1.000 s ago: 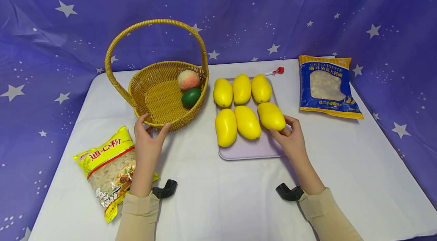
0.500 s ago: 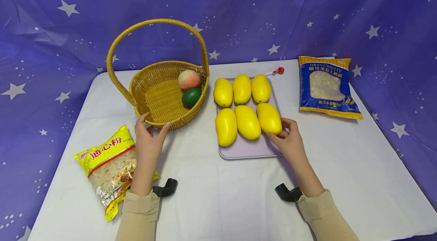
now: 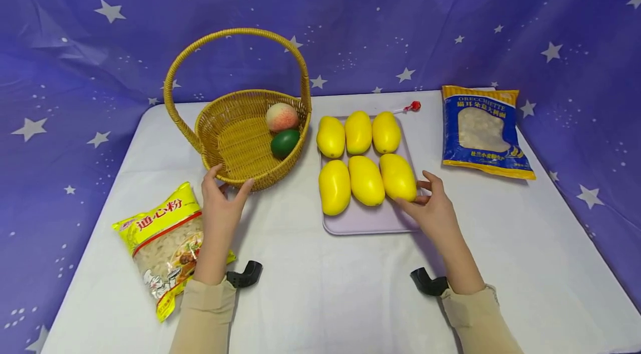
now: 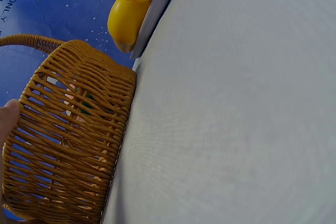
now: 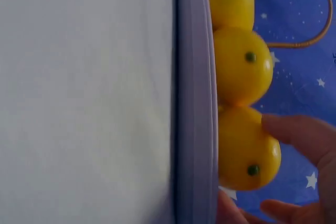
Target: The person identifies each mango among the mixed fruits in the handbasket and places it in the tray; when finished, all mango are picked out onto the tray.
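In the head view, my left hand holds the near rim of a wicker basket, thumb and fingers spread along it. The basket contains a peach and a dark green, egg-shaped fruit. At the right, my right hand is beside the front-right yellow mango. Its thumb touches the mango, also seen in the right wrist view, while the fingers stand a little off its side. Several mangoes lie in two rows on a pale purple tray.
A yellow pasta bag lies beside my left forearm. At the back right is a blue orecchiette bag. A red lollipop lies behind the tray on the white-covered table. Starry purple cloth rises behind.
The front-right mango has been turned more upright in line with its row and set down. My right fingers have loosened and drawn right from it. My left hand stays on the basket.
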`<state>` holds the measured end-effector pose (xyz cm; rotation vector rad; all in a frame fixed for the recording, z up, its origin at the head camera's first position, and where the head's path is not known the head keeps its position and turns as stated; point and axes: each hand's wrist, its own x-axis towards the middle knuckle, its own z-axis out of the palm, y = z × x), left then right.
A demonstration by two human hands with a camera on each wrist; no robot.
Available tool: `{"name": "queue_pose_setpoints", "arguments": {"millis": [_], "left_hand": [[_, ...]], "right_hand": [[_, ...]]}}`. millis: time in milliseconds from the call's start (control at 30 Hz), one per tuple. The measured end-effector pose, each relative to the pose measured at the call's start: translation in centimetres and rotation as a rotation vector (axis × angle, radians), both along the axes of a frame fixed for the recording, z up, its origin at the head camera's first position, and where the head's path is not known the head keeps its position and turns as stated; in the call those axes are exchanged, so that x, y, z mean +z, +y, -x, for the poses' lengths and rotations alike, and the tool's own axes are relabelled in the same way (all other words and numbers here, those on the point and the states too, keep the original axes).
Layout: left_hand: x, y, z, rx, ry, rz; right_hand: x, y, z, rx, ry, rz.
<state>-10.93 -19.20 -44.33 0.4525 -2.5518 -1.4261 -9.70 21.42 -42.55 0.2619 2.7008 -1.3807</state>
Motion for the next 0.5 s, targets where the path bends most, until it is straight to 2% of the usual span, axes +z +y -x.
{"name": "queue_pose_setpoints", "arguments": {"millis": [133,200,333,500], "left_hand": [[-0.1,0.0,0.1,0.002,0.004,-0.001],[-0.1,0.1,0.1,0.002,0.002,-0.002],[-0.1,0.1,0.1,-0.005,-0.001,-0.007],[0.0,0.1,0.2,-0.024,-0.013,-0.019]], "right_hand": [[0.6,0.4,-0.2,0.047,-0.005,-0.019],[0.8,0.5,-0.4,0.045,0.020,-0.030],[1.3,0.6,-0.8,0.040,0.154,-0.045],[2.2,0.2,-0.6,0.109,0.285,-0.055]]}}
